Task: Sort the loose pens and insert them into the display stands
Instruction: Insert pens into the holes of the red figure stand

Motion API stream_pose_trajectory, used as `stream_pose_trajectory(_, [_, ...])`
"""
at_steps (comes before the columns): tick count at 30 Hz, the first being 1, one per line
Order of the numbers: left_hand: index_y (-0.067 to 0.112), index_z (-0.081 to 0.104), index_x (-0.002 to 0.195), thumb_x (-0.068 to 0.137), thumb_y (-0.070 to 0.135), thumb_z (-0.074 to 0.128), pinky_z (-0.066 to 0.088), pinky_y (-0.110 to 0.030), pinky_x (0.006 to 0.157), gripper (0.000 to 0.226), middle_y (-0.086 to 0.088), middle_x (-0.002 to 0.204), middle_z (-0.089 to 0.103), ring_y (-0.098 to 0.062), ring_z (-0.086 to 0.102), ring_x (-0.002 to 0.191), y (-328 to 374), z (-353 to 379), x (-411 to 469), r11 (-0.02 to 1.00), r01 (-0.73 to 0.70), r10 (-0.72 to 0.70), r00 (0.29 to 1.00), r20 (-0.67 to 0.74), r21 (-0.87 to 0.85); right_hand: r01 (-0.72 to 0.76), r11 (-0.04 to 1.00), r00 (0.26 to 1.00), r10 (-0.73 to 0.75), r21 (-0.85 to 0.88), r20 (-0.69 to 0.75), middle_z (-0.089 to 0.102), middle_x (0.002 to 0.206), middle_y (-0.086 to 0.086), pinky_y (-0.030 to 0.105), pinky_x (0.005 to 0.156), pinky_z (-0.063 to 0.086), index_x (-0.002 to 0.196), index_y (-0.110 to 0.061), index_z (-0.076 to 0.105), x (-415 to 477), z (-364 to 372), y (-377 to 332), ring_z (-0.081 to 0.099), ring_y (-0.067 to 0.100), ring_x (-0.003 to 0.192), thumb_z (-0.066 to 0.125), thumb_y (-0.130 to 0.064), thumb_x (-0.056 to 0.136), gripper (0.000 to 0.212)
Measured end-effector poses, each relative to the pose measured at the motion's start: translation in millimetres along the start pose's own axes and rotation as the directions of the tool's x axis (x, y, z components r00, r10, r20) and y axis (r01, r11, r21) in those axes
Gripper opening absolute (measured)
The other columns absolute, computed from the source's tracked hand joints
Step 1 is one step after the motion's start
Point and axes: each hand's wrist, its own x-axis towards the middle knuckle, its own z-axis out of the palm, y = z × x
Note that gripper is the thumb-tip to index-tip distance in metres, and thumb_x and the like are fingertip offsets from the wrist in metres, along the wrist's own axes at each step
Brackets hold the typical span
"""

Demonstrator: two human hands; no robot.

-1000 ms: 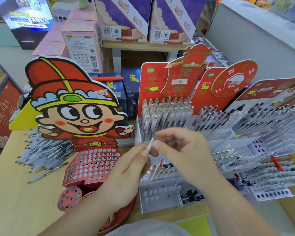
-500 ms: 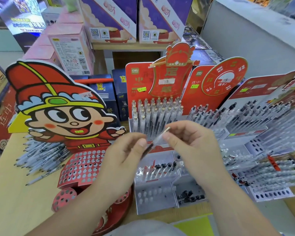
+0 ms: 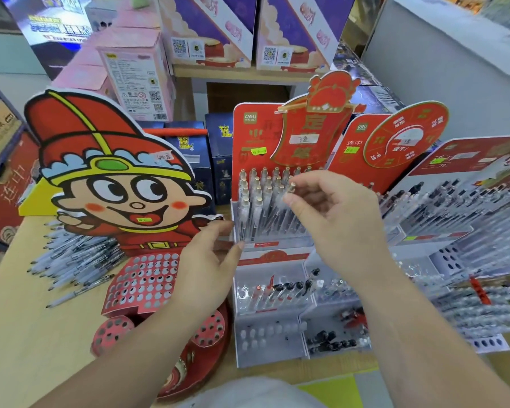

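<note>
My right hand (image 3: pixel 333 219) pinches a clear pen with a gold tip (image 3: pixel 286 195) between thumb and fingers, holding it over the rows of gold-capped pens in the red display stand (image 3: pixel 248 136). My left hand (image 3: pixel 206 266) hovers lower left with relaxed fingers, holding nothing, just in front of the stand's lower tier. A pile of loose pens (image 3: pixel 74 257) lies on the wooden table at the left. The cartoon-character stand (image 3: pixel 112 178) has a red perforated tray (image 3: pixel 142 281) whose holes show no pens.
More pen stands (image 3: pixel 465 219) packed with pens fill the right side. A clear tray (image 3: pixel 295 293) below the red stand holds a few pens and caps. Boxes (image 3: pixel 136 75) stand behind on a shelf. Bare wooden tabletop (image 3: pixel 21 343) lies at the front left.
Both hands held the pen together before. Now my left hand has let go and dropped away to the left, while my right hand has lifted the pen toward the gold-capped rows.
</note>
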Motion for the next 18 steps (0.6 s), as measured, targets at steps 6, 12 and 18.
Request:
stream_pose_trajectory(6, [0.020,0.068,0.123,0.093,0.018,0.071,0.055,-0.014,0.081,0.030,0.012,0.107,0.072,0.004,0.067,0.093,-2.5,-0.8,2.6,1.000,-0.016,0.016,1.000,-0.014,-0.022,0.040,0.994,0.998,-0.035,-0.105,0.049,0.062,0.084,-0.024,0.011,0.073,0.051,0.103,-0.019,0.075,2.2,13.1,4.4,0.062,0.000,0.083,0.078,-0.017,0.085,0.018])
stream_pose_trajectory(12, [0.022,0.071,0.118,0.090,0.016,0.075,0.053,-0.011,0.078,0.028,0.016,0.105,0.070,0.004,0.066,0.090,-3.6,-0.3,5.0,0.998,-0.063,0.063,0.998,-0.029,0.019,0.033,0.990,0.998,-0.025,-0.139,0.063,0.070,0.088,-0.011,0.016,0.074,0.054,0.105,-0.018,0.076,-1.1,22.3,8.9,0.064,-0.001,0.078,0.078,-0.018,0.086,0.020])
stream_pose_trajectory(18, [0.022,0.070,0.118,0.091,0.017,0.074,0.055,-0.017,0.079,0.028,0.012,0.101,0.071,0.000,0.067,0.088,-4.7,-0.6,5.5,0.997,-0.069,0.069,0.997,-0.016,0.040,0.020,0.983,0.999,-0.015,-0.184,0.028,0.073,0.088,-0.008,0.016,0.075,0.055,0.106,-0.016,0.077,-2.5,26.8,5.6,0.064,0.000,0.076,0.078,-0.019,0.086,0.020])
